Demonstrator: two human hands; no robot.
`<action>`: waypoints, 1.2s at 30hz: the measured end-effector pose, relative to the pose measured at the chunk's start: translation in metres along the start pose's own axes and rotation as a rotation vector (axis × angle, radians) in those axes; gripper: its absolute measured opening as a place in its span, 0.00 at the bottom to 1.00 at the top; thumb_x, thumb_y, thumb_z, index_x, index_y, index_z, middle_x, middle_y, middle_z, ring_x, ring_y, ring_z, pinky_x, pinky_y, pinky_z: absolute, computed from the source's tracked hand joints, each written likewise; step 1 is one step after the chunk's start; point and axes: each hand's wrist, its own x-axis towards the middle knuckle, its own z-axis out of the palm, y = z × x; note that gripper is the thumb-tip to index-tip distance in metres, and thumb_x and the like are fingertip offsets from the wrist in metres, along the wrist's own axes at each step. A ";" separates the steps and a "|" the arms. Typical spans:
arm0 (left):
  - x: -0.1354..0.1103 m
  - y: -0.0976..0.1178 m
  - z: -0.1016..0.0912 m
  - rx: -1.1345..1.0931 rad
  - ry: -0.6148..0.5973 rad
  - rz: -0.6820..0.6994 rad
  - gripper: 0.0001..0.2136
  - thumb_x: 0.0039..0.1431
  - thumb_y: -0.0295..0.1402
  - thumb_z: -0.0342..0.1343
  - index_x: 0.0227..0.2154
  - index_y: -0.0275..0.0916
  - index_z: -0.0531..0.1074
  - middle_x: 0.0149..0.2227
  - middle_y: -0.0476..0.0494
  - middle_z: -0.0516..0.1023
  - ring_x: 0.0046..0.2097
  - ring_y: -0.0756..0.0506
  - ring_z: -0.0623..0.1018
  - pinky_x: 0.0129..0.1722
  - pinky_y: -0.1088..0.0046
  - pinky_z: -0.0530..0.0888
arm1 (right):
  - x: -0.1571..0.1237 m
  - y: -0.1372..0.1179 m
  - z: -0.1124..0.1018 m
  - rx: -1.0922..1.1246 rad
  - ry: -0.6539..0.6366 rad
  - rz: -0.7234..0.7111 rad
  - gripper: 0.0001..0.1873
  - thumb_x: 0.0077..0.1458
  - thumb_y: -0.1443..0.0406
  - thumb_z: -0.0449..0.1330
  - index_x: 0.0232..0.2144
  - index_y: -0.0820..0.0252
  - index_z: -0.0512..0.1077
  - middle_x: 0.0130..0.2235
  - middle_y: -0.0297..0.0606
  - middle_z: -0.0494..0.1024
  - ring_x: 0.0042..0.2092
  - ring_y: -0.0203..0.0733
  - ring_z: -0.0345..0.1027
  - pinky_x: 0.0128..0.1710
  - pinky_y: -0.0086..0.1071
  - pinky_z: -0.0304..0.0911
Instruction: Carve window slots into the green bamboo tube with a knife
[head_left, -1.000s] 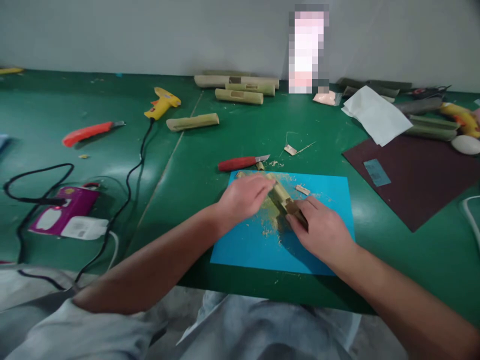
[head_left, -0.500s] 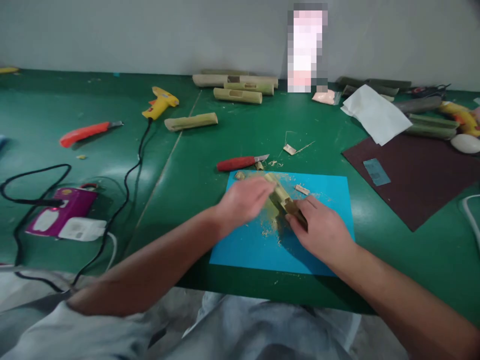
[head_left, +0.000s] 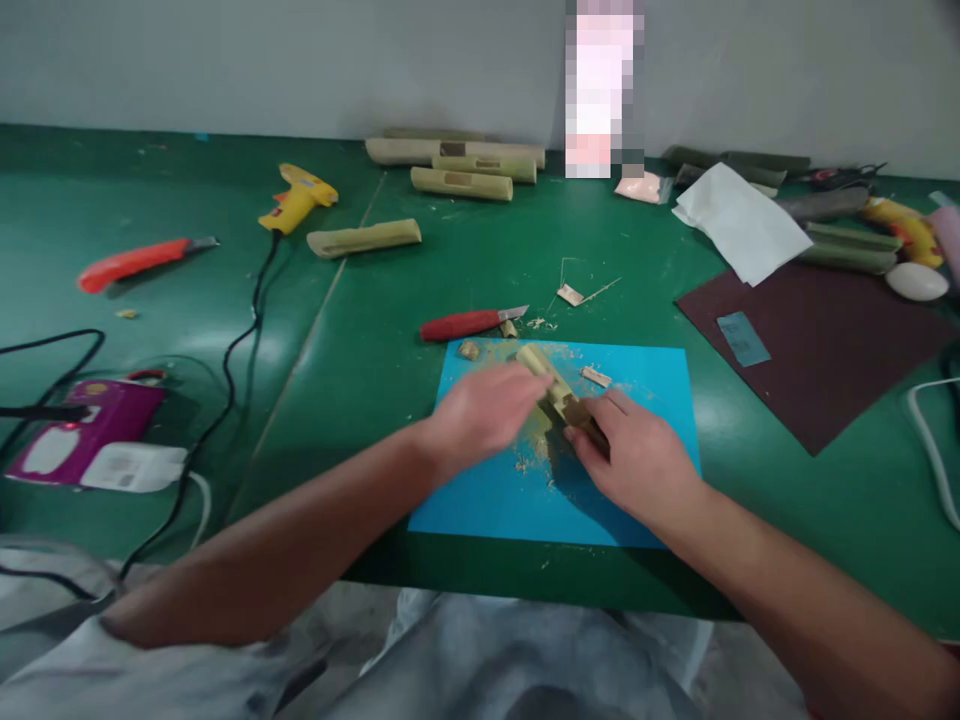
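A split bamboo tube (head_left: 541, 370) with a cut-out near its middle slants over the blue sheet (head_left: 480, 500). My right hand (head_left: 641, 445) is closed around its near end, thumb below and fingers above. My left hand (head_left: 487, 412) is closed, its fingertips pressed together at the tube's left edge by the cut-out. Whatever those fingers pinch is hidden and slightly blurred. Shavings and dust (head_left: 534, 455) lie under the tube, and a small bamboo chip (head_left: 596, 376) rests to its right. Just beyond the sheet lies a red-handled knife (head_left: 465, 324), touched by neither hand.
Several cut bamboo pieces (head_left: 461, 184) lie by the wall. On the left are a yellow glue gun (head_left: 296, 200), an orange-red cutter (head_left: 139, 264) and a purple power box (head_left: 112, 425) with cables. A dark brown sheet (head_left: 817, 370) and white paper (head_left: 739, 225) lie on the right.
My left hand has shifted a little along the tube, towards my right hand. My right hand keeps its hold. The view has turned slightly, so the table things appear further left.
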 end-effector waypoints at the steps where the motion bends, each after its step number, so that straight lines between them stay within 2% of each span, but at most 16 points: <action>1: 0.000 0.000 0.000 -0.009 -0.017 0.025 0.13 0.70 0.31 0.46 0.45 0.35 0.75 0.39 0.42 0.81 0.40 0.47 0.80 0.41 0.72 0.77 | 0.000 0.000 0.000 0.000 0.003 -0.002 0.11 0.62 0.61 0.54 0.41 0.61 0.72 0.39 0.42 0.75 0.39 0.43 0.70 0.33 0.34 0.59; 5: 0.002 -0.002 -0.001 -0.010 0.073 -0.080 0.12 0.69 0.31 0.48 0.42 0.35 0.76 0.38 0.42 0.81 0.41 0.47 0.80 0.43 0.72 0.76 | 0.000 0.001 0.001 0.017 0.015 -0.004 0.11 0.62 0.60 0.54 0.41 0.61 0.72 0.40 0.42 0.76 0.40 0.43 0.70 0.34 0.34 0.60; 9: 0.001 -0.002 0.001 -0.024 -0.005 -0.003 0.12 0.69 0.30 0.47 0.45 0.36 0.75 0.39 0.42 0.81 0.42 0.46 0.80 0.43 0.72 0.76 | -0.001 0.001 0.001 0.006 0.010 -0.007 0.11 0.63 0.60 0.53 0.39 0.61 0.72 0.39 0.42 0.75 0.38 0.43 0.70 0.33 0.35 0.59; 13: 0.001 0.000 0.003 -0.012 0.062 -0.060 0.11 0.69 0.31 0.48 0.43 0.35 0.76 0.41 0.40 0.81 0.43 0.46 0.80 0.45 0.70 0.76 | 0.000 0.000 0.000 -0.005 0.013 0.001 0.11 0.62 0.60 0.54 0.40 0.60 0.72 0.39 0.42 0.75 0.39 0.43 0.70 0.33 0.34 0.59; 17: 0.000 0.001 0.003 -0.041 -0.029 0.002 0.12 0.69 0.31 0.47 0.45 0.36 0.75 0.40 0.42 0.81 0.42 0.46 0.80 0.42 0.72 0.76 | 0.000 0.000 0.000 -0.014 0.002 0.006 0.11 0.62 0.61 0.55 0.39 0.60 0.73 0.39 0.41 0.75 0.38 0.43 0.70 0.32 0.34 0.58; 20: 0.001 0.001 0.002 -0.031 0.074 -0.097 0.11 0.69 0.32 0.48 0.41 0.36 0.76 0.39 0.42 0.81 0.41 0.46 0.80 0.43 0.71 0.76 | -0.001 0.000 0.000 -0.005 0.007 0.010 0.11 0.62 0.60 0.55 0.40 0.60 0.73 0.40 0.41 0.75 0.40 0.43 0.70 0.34 0.34 0.59; 24: 0.003 0.001 0.001 -0.066 -0.014 -0.035 0.11 0.68 0.31 0.48 0.43 0.37 0.76 0.39 0.43 0.81 0.41 0.47 0.80 0.43 0.72 0.76 | -0.001 0.000 -0.002 -0.010 -0.009 0.012 0.11 0.62 0.60 0.54 0.40 0.61 0.73 0.39 0.42 0.75 0.39 0.44 0.70 0.33 0.35 0.59; 28: 0.005 0.001 0.002 -0.053 0.103 -0.154 0.11 0.68 0.32 0.49 0.39 0.36 0.77 0.39 0.42 0.81 0.42 0.46 0.80 0.44 0.70 0.76 | -0.001 0.000 -0.002 -0.006 0.007 0.001 0.11 0.62 0.60 0.55 0.41 0.61 0.73 0.40 0.42 0.75 0.40 0.44 0.70 0.34 0.35 0.60; 31: 0.004 0.002 0.002 -0.077 0.014 -0.095 0.11 0.69 0.32 0.48 0.42 0.38 0.76 0.40 0.43 0.81 0.42 0.47 0.80 0.43 0.72 0.76 | 0.000 0.001 -0.001 -0.015 0.007 0.000 0.10 0.61 0.61 0.55 0.40 0.60 0.73 0.38 0.41 0.75 0.38 0.43 0.70 0.33 0.34 0.59; 35: 0.004 0.002 0.000 -0.052 0.083 -0.142 0.11 0.68 0.32 0.49 0.39 0.37 0.77 0.39 0.42 0.81 0.41 0.46 0.81 0.42 0.71 0.76 | 0.000 0.001 0.000 -0.015 0.027 -0.002 0.10 0.61 0.60 0.55 0.40 0.59 0.73 0.39 0.41 0.75 0.38 0.42 0.70 0.32 0.34 0.59; 36: 0.004 0.003 0.000 -0.058 0.067 -0.130 0.11 0.68 0.32 0.49 0.39 0.37 0.77 0.39 0.42 0.81 0.41 0.46 0.81 0.42 0.71 0.77 | 0.000 0.001 0.000 -0.016 0.029 -0.002 0.10 0.61 0.60 0.55 0.40 0.59 0.73 0.39 0.41 0.75 0.38 0.42 0.70 0.32 0.34 0.59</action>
